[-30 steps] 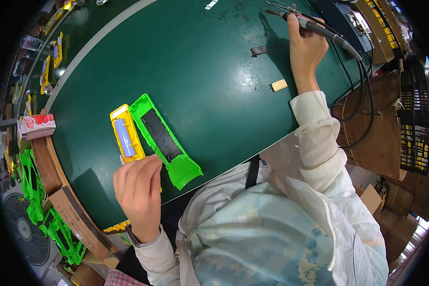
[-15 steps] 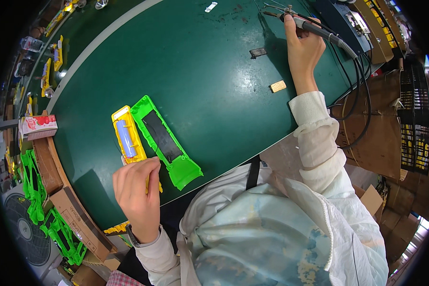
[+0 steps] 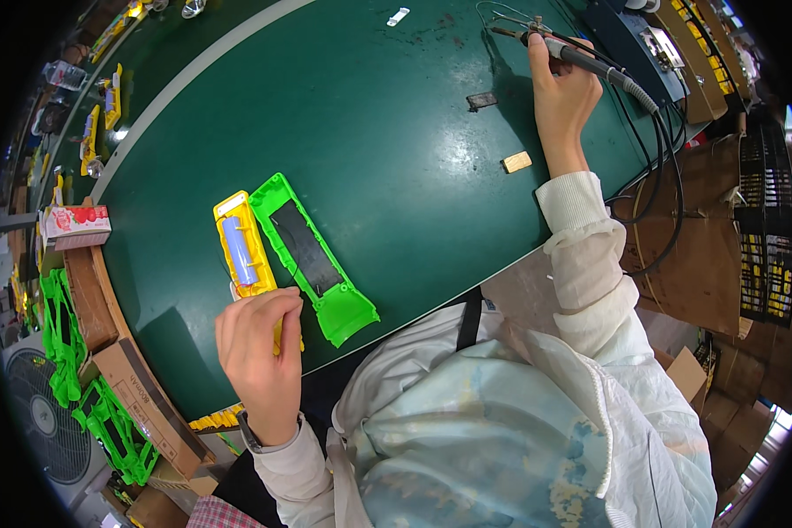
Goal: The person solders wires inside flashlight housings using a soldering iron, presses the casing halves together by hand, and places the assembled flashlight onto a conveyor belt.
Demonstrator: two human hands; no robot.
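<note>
My left hand (image 3: 260,352) is closed in a pinch over the near end of a yellow plastic housing (image 3: 253,238), covering part of it. A blue-violet cylindrical battery (image 3: 239,251) lies in that housing. Beside it, to the right, is a green plastic casing (image 3: 348,315) with a black panel (image 3: 304,246) inside. A thin dark wire (image 3: 296,280) reaches from the casing to my left fingertips, which appear to pinch it. At the far right, my right hand (image 3: 568,101) grips a soldering iron (image 3: 581,60), its tip pointing left beside a wire-like metal stand (image 3: 532,22).
A dark block (image 3: 481,101) and a tan sponge-like block (image 3: 517,162) lie on the green table (image 3: 387,167) near my right hand. A small white piece (image 3: 399,17) lies farther off. A blue box (image 3: 638,53) with black cables stands at right; cartons and green casings line the left edge.
The whole view has shifted slightly. My left hand remains pinched at the yellow housing's near end, and my right hand still holds the soldering iron by the stand.
</note>
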